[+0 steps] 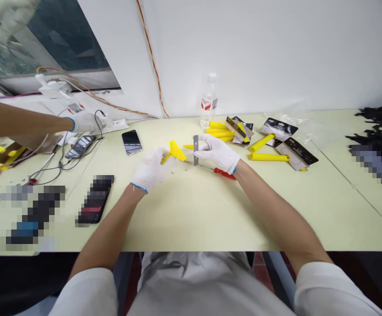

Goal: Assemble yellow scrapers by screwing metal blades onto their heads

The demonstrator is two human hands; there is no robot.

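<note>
My left hand (151, 170), in a white knit glove with a blue cuff edge, grips a yellow plastic scraper (177, 152) by its narrow handle, the wide head pointing right. My gloved right hand (217, 152) pinches a flat grey metal blade (196, 150) upright between thumb and fingers. A short gap separates blade and scraper head. Below the right hand a screwdriver (225, 174) with a red handle lies on the table, its shaft pointing left. Behind the fingers a thin yellow piece (188, 146) shows, mostly hidden.
Yellow handles (217, 131) and black packaging cards (300, 153) lie right of my hands. A plastic bottle (209, 101) stands by the wall. Phones (132, 142) lie left. A co-worker's gloved hand (86, 123) reaches toward cables at far left. Black strips (381, 127) are heaped far right.
</note>
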